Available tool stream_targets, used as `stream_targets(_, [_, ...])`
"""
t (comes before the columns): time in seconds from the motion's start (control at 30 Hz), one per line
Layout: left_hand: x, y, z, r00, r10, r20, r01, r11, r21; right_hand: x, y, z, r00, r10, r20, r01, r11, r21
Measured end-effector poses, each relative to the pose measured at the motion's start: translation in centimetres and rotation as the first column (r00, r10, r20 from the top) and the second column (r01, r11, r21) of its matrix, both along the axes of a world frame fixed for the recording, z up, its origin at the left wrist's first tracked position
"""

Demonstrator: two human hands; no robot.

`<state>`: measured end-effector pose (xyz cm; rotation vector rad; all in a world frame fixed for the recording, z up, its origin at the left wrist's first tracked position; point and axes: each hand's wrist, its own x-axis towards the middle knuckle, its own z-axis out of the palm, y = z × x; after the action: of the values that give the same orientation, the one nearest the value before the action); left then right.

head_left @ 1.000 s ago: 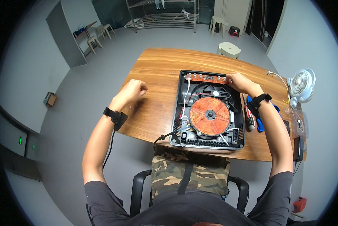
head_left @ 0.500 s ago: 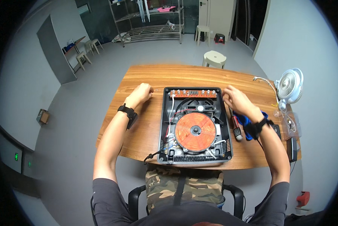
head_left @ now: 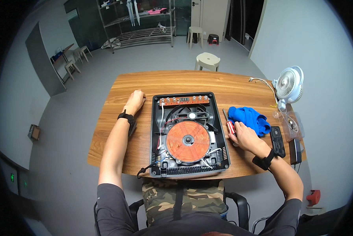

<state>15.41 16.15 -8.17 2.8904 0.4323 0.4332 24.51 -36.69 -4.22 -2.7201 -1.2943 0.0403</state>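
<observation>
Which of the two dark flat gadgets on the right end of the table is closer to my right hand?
The remote-like one beside the blue cloth; the other lies farther out, at the table's edge, away from the right hand.

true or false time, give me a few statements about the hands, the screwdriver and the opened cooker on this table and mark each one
1. The right hand is on the red-handled screwdriver. True.
2. The left hand holds the screwdriver. False: it rests as a fist on the wooden table, left of the opened induction cooker.
3. The cooker's top cover is on. False: the orange coil and the control board lie bare.
4. A blue cloth lies right of the cooker. True.
5. The small white fan stands on the table's left end. False: it stands at the right end.
</observation>
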Motion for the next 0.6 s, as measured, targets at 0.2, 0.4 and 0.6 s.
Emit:
stream_targets(0.2, [0.0, -0.2, -1.0, 0.999, 0.024, 0.045, -0.027, 0.996, 0.081, 0.1, 1.0, -1.3, 0.992, -0.098, -0.08, 0.1, 0.995, 0.023])
stream_targets(0.4, [0.0, -0.4, -1.1, 0.997, 0.036, 0.074, -0.046, 0.99, 0.131, 0.2, 0.8, -2.2, 0.982, -0.144, -0.119, 0.156, 0.983, 0.095])
stream_targets(0.6, [-1.5, -1.6, 1.5, 0.989, 0.083, 0.123, -0.079, 0.996, -0.036, 0.8, -0.5, -2.4, 0.984, -0.155, -0.09, 0.173, 0.952, 0.251])
